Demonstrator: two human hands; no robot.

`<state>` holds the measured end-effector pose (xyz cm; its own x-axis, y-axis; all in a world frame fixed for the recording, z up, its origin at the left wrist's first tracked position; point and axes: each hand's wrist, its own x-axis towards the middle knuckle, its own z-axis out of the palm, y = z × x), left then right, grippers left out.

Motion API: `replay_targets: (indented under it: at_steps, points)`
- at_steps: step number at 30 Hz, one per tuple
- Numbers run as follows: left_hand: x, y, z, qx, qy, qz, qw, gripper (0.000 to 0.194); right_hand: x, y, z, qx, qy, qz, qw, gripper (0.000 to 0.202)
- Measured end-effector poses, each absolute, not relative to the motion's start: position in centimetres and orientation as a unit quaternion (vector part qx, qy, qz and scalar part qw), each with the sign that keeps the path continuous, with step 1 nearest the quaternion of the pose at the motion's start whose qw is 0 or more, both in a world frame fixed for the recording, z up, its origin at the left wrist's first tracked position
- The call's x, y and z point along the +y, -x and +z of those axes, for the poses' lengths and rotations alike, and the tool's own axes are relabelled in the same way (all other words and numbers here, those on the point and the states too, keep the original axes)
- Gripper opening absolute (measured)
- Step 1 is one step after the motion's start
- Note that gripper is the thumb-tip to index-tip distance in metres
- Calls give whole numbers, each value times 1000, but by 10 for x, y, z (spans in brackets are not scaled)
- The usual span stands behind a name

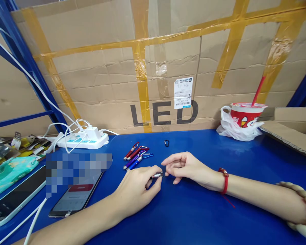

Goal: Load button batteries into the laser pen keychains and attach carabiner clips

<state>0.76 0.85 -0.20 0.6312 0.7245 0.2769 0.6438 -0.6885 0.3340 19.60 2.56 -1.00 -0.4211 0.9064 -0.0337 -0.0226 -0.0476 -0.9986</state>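
My left hand (141, 186) pinches a small dark mini flashlight (157, 175) between thumb and fingers, its silver end pointing right. Just beyond that end is my right hand (185, 169), its fingers loosely curved and apart, with nothing clearly visible in them. Behind the left hand lie several keychain flashlights with carabiner clips, among them a red flashlight (129, 153), a purple flashlight (132, 161) and a blue flashlight (136, 162). A loose black carabiner (166, 143) rests alone on the blue tabletop (193, 217), farther back.
At left are a white power strip (93, 141) with cables, a smartphone (78, 197), another phone (17, 197) and a teal packet (10, 173). A red and white cup (246, 115) in a plastic bag stands back right. A large cardboard box (104, 85) forms the back.
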Motion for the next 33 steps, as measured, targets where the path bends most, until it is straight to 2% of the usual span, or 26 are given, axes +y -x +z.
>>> replay_targets:
  at_steps: [33]
  points:
    - [8,-7,-4,381,-898,201,93,17,26,-196,-12,-577,375,615,387,27]
